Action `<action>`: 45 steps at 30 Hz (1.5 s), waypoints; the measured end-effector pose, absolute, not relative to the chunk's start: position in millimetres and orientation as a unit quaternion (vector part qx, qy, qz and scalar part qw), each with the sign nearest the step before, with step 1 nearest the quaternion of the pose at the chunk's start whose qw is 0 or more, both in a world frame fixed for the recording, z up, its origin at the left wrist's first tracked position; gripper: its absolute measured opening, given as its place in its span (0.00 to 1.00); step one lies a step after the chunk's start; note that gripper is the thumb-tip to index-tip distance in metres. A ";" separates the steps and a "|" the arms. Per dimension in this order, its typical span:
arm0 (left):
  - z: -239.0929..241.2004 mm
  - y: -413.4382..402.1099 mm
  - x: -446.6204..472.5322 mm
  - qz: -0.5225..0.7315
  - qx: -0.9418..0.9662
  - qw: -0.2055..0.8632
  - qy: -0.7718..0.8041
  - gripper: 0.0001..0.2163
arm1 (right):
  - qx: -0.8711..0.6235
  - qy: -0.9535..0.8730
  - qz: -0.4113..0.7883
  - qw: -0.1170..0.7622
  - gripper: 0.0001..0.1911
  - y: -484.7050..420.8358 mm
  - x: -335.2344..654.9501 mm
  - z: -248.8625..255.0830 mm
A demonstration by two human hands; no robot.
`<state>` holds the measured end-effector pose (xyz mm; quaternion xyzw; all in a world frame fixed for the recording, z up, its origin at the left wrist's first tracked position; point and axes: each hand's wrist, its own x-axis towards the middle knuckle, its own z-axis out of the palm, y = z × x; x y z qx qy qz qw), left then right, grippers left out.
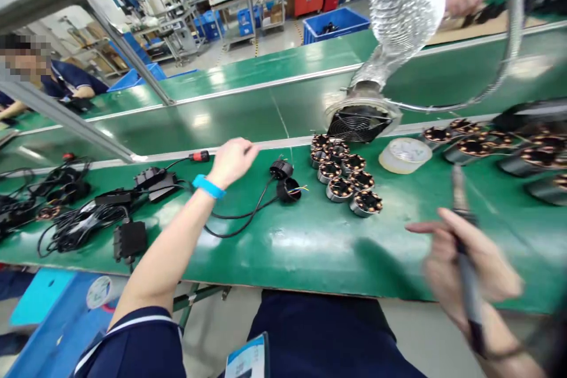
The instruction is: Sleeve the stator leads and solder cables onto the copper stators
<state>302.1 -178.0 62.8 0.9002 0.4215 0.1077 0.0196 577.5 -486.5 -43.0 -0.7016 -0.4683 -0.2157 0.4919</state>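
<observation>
Left hand [233,160] is reaching to 11 o'clock, fingers loosely curled, apparently empty. Right hand [465,269] fingers are gripping soldering iron [463,236]. Stators [343,174] are sitting unwired at 1 o'clock on counter [310,242]; soldering likely unstarted.

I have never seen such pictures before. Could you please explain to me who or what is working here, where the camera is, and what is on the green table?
There is no machine here. One camera sits on a person's head and looks down at their own two hands at a long green table. The left hand, with a blue wristband, reaches out above black cables; I cannot tell whether it grips anything. The right hand, blurred, holds a thin pen-like tool.

On the table lie a group of round metal parts wound with copper wire, a flat roll of tape, and small black boxes at the left. A fan on a silver hose stands behind the parts. Other people work at the far side.
</observation>
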 end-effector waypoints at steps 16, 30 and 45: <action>-15.4 -310.0 338.2 0.114 0.832 0.406 0.360 0.24 | -0.656 -0.549 -0.123 0.503 0.25 -458.9 569.8 -67.7; -20.3 -194.1 367.9 -0.046 0.985 0.036 0.164 0.16 | -0.666 -0.543 -0.227 0.458 0.26 -469.1 566.0 -75.2; -18.0 -278.0 357.8 0.079 0.840 0.456 0.284 0.20 | -0.664 -0.561 -0.140 0.474 0.24 -461.1 564.6 -72.3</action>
